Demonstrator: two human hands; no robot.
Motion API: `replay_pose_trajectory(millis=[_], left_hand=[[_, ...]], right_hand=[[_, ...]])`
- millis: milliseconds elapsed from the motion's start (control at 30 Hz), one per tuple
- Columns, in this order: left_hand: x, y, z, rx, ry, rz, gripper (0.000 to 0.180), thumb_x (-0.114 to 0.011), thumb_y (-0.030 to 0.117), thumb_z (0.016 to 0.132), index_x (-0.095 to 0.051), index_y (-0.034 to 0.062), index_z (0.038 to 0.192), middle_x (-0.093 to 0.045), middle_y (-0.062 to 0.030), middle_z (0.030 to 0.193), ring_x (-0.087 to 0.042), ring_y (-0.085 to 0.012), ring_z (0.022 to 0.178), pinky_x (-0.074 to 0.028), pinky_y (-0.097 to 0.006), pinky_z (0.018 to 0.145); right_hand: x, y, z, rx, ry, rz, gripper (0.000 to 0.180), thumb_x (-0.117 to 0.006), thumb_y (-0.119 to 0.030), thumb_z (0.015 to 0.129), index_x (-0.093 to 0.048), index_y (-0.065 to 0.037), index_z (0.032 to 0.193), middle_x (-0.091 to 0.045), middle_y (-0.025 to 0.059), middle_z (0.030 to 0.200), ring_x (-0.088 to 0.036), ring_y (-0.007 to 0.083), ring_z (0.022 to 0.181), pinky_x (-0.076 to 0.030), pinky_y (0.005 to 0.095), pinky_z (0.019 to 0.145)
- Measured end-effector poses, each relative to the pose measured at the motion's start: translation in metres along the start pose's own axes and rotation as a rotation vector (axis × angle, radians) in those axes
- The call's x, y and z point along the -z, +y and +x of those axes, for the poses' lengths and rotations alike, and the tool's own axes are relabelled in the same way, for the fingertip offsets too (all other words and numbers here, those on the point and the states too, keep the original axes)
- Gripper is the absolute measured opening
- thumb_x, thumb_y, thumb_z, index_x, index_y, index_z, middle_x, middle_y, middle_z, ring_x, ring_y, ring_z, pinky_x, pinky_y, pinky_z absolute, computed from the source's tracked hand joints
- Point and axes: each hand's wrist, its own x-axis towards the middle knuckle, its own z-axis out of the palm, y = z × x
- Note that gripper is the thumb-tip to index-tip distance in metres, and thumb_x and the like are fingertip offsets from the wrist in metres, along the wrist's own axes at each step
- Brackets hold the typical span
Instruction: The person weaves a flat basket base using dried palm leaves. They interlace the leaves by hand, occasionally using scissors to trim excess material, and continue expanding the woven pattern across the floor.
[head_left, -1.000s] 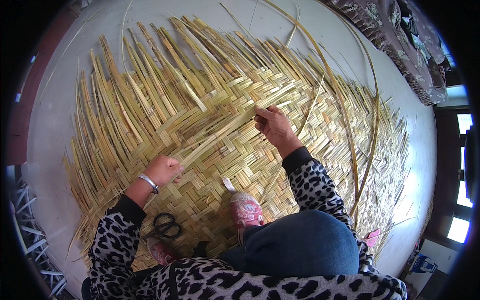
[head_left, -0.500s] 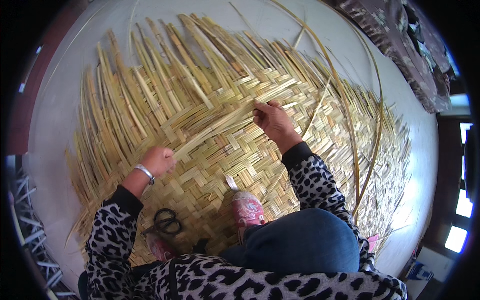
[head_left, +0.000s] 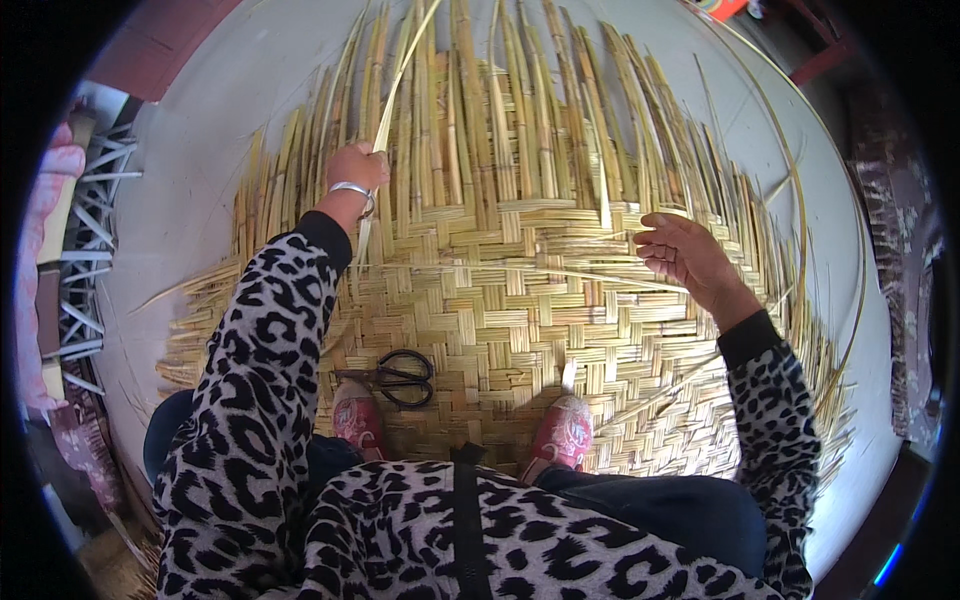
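Observation:
A large half-woven mat (head_left: 480,340) of flat yellow-green reed strips spreads below me, its unwoven reed ends fanning out at the far side. Near its left part, my left hand (head_left: 358,170) is closed around a long pale reed strip (head_left: 400,85), which runs up past the far edge of view and trails a little below the fist. My right hand (head_left: 690,255) hovers over the right part of the weave, fingers loosely curled and apart, with nothing seen in it. A thin strip (head_left: 560,272) lies crosswise on the mat, its right end near that hand.
Black-handled scissors (head_left: 403,380) lie on the mat beside my left shoe (head_left: 357,420). My right shoe (head_left: 563,432) also stands on it. Long loose strips (head_left: 800,215) curve along the right side. A grey metal rack (head_left: 90,260) stands at the left.
The view has turned, bringing the mat square to me. My hands have moved apart; the left has gone farther out with a strip, and the right's fingers have loosened from the strip.

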Motion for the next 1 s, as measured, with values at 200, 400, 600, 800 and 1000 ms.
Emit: replay_pose_trajectory(millis=[200,400,600,800,1000], left_hand=[[0.010,-0.039,0.017,0.227,-0.002,-0.157,0.015,-0.059,0.004,0.088,-0.063,-0.0082,0.097,-0.069,-0.0191,0.084,-0.070,-0.0275,0.068,-0.056,-0.036,0.055],[0.017,-0.055,0.019,0.328,-0.117,-0.242,0.020,-0.057,0.006,0.091,-0.061,-0.0083,0.104,-0.069,-0.0196,0.088,-0.071,-0.0262,0.072,-0.056,-0.034,0.058],[0.023,-0.073,0.047,0.169,-0.210,0.177,0.019,-0.056,0.007,0.089,-0.064,-0.0059,0.100,-0.070,-0.0177,0.084,-0.071,-0.0265,0.068,-0.056,-0.036,0.058],[0.033,-0.073,0.048,0.059,-0.136,0.677,0.025,-0.057,0.020,0.085,-0.068,0.0032,0.101,-0.067,-0.0222,0.095,-0.065,-0.0388,0.092,-0.051,-0.046,0.083],[0.038,-0.055,0.029,-0.030,-0.003,0.517,0.025,-0.055,0.022,0.088,-0.067,0.0040,0.099,-0.066,-0.0229,0.095,-0.064,-0.0399,0.089,-0.051,-0.048,0.081]], right_hand=[[-0.062,-0.054,0.064,-0.007,-0.264,-0.567,0.038,-0.054,-0.033,0.097,-0.058,-0.001,0.117,-0.064,0.0090,0.104,-0.063,0.0163,0.090,-0.051,0.0294,0.079],[-0.138,-0.036,0.171,0.346,-0.316,-1.020,0.032,-0.059,-0.029,0.090,-0.065,-0.002,0.105,-0.067,0.0166,0.091,-0.066,0.0256,0.088,-0.053,0.0338,0.077],[-0.163,0.001,0.238,0.320,-0.071,-1.098,0.044,-0.068,-0.032,0.082,-0.062,-0.003,0.114,-0.067,0.0217,0.098,-0.065,0.0366,0.094,-0.051,0.0426,0.084],[-0.163,0.014,0.259,0.181,0.079,-0.800,0.047,-0.075,-0.036,0.077,-0.063,0.001,0.103,-0.067,0.0157,0.082,-0.066,0.0251,0.076,-0.052,0.0381,0.070],[-0.167,0.000,0.250,0.075,0.041,-0.826,0.045,-0.074,-0.042,0.077,-0.066,-0.001,0.094,-0.066,0.0119,0.076,-0.064,0.0229,0.069,-0.051,0.0377,0.064]])
